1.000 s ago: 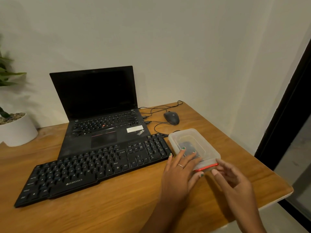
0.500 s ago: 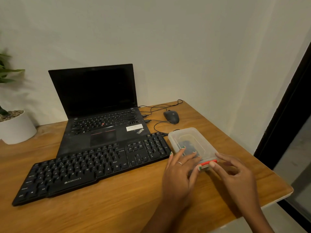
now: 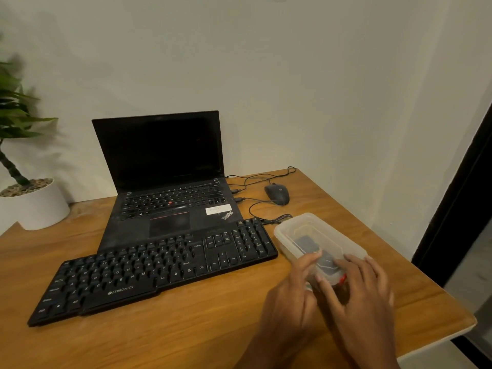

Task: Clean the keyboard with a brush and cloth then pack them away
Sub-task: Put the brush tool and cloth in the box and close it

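While both hands work at the near end of the clear plastic box (image 3: 316,235), which sits on the tabletop (image 3: 213,334) just right of the black keyboard (image 3: 159,270), the step in hand looks like opening its lid to get at the cleaning things. The left hand (image 3: 290,296) curls round the box's near-left edge, fingers over the lid, thumb hidden. The right hand (image 3: 364,294) lies over the near-right corner with fingers bent down at the red clip (image 3: 343,278); whether its grip actually pinches the clip or only presses there I cannot tell.

Something dark lies inside the box, probably the cloth or brush, though the plastic blurs it.

To do this well, I would keep the left hand holding the box steady against the tabletop while the right peels the clip upward from the corner, not sideways, so the light box does not skid into the keyboard or toward the right edge of the tabletop. The lid should then lift from the near end. The mouse (image 3: 277,193) and its cable (image 3: 255,206) lie just beyond the box's far end, so nothing should be pushed that way.
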The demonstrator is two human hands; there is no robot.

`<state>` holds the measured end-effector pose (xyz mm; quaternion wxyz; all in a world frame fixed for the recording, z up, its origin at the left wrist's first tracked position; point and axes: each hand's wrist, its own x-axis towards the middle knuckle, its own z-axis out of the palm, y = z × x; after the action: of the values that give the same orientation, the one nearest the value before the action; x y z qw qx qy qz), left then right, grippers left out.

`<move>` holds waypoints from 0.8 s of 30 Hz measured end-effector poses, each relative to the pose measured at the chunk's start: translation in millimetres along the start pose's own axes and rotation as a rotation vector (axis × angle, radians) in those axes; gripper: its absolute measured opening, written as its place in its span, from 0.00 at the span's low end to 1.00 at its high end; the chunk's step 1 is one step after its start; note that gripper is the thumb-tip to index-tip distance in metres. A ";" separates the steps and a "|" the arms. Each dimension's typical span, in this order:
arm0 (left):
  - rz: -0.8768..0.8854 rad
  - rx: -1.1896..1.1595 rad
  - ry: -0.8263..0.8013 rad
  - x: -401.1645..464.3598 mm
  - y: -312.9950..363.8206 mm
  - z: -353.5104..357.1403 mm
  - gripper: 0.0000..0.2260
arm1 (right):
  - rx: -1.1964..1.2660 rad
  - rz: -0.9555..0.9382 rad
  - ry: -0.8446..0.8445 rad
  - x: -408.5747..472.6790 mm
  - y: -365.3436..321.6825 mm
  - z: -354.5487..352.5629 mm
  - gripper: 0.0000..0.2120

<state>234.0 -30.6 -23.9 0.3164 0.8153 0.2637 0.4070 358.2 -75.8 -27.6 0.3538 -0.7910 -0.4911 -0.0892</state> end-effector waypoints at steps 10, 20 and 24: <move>-0.203 0.093 0.386 8.1 -12.1 -0.9 0.14 | 0.341 -0.039 -0.231 20.7 54.7 -41.3 0.29; -0.425 0.200 0.041 13.2 -20.2 -4.4 0.21 | 0.633 0.068 -0.205 19.5 80.2 -58.0 0.09; -0.401 0.231 -0.137 13.9 -15.6 -5.8 0.32 | 0.726 0.115 -0.180 18.4 79.4 -54.1 0.08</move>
<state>233.8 -9.0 -25.7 0.3126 0.8030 0.4433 0.2468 445.3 -119.0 -16.4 0.5709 -0.6451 -0.4748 0.1804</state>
